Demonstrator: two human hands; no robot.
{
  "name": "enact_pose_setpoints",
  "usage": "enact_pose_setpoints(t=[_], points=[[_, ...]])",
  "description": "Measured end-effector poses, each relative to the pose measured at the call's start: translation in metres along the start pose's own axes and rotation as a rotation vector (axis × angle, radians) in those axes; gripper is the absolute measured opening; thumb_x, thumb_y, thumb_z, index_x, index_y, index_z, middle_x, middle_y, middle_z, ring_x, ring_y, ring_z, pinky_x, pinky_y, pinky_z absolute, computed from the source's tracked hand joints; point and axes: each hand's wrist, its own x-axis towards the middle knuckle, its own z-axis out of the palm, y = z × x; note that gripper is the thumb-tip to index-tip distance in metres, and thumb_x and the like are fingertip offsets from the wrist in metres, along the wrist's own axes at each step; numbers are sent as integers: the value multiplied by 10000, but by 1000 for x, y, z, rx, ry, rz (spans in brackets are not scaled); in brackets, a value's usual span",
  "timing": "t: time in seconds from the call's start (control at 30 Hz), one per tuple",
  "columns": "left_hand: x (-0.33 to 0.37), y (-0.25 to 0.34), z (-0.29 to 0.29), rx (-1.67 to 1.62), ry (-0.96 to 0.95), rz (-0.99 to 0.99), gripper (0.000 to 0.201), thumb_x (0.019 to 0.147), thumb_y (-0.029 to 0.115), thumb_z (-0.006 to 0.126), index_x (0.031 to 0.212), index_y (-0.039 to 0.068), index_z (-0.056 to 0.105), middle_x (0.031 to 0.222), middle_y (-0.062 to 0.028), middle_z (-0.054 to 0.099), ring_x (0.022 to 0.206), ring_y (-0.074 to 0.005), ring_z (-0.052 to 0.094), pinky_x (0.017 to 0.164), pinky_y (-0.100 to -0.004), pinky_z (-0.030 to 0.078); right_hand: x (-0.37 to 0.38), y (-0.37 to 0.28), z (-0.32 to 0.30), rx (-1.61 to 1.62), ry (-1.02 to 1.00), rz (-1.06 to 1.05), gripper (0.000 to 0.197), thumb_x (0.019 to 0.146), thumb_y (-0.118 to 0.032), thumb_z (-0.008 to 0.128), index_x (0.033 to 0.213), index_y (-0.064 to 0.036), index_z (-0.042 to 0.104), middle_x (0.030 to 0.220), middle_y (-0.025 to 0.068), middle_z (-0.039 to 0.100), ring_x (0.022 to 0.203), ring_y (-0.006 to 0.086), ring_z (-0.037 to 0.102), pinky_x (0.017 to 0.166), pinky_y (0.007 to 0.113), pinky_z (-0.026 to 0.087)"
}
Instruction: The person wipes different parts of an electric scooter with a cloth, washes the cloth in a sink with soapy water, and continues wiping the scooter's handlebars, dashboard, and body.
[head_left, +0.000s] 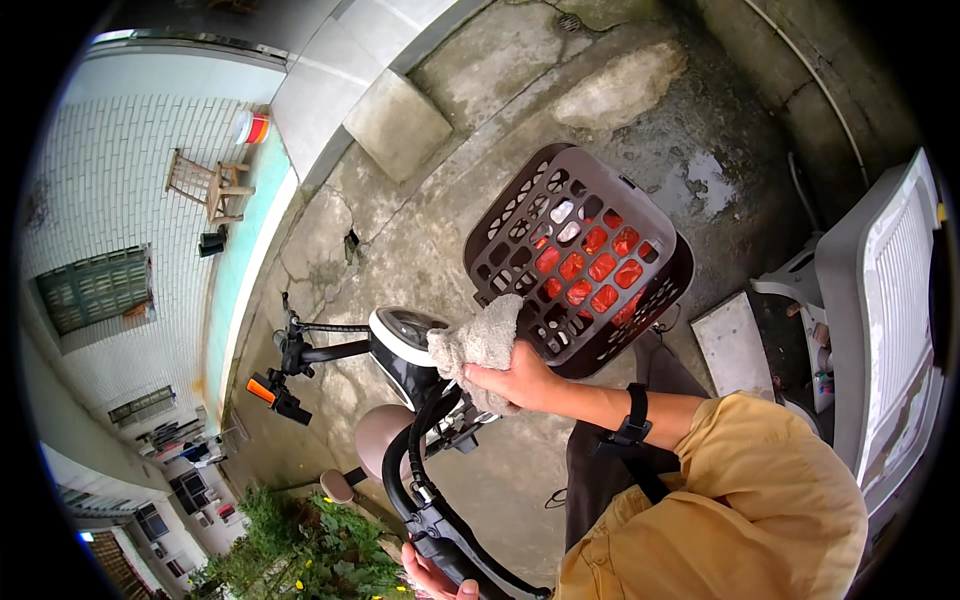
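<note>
My right hand (525, 380) grips a bunched beige cloth (480, 345) against the white-rimmed round dashboard (405, 335) of an electric scooter. A tan sleeve covers the upper part of that arm, and a black band circles the wrist. At the bottom edge, my left hand (430, 577) is partly in view, its fingers curled around the near grip of the black handlebar (440, 535). Just beyond the cloth, a dark brown plastic basket (625, 195) is fixed to the scooter's front. Through its holes shows a red plastic bag (600, 268) with something whitish beside it.
The far handlebar end carries an orange reflector (261, 390). A round mirror (385, 440) stands by the near side. At right are a grey plastic chair (880, 280) and a stone slab (735, 345). Plants (310, 545) grow lower left; a wooden chair (210, 185) stands along the wall.
</note>
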Motion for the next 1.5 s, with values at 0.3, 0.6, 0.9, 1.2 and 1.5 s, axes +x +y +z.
enact_pose_setpoints(t=[0.3,0.6,0.9,1.2,1.5], points=[[-3,9,8,-73,-7,-6,856,726,212,609,1442,29,178,1410,-150,346,1297,-275,338,1080,-389,229,94,-1,17,-244,-113,-1,382,807,-323,583,1018,-5,608,923,210,640,888,328,617,799,398,467],[-4,6,1,5,-37,25,914,732,303,655,1455,43,159,1472,-148,246,1343,-278,262,1106,-397,172,59,11,42,-665,-74,-772,342,753,-244,668,1026,-44,618,1030,166,624,949,360,585,838,424,462],[12,-15,-4,-101,-109,37,992,671,315,726,1443,32,170,1457,-177,257,1340,-307,262,1101,-412,189,207,-9,17,-149,-669,498,294,698,-399,632,807,-127,640,790,5,615,684,148,544,647,303,410],[8,-14,-9,-130,-92,61,981,658,281,724,1435,15,188,1454,-172,269,1342,-302,261,1106,-418,183,54,55,12,72,112,359,462,874,-416,559,899,37,644,833,67,663,758,114,594,691,298,463],[6,-8,-4,-141,-64,37,972,660,299,721,1428,9,202,1453,-180,272,1344,-307,260,1106,-427,181,70,-23,67,-806,-212,-641,301,754,-228,659,983,-32,650,1078,136,615,999,340,562,867,430,430]])
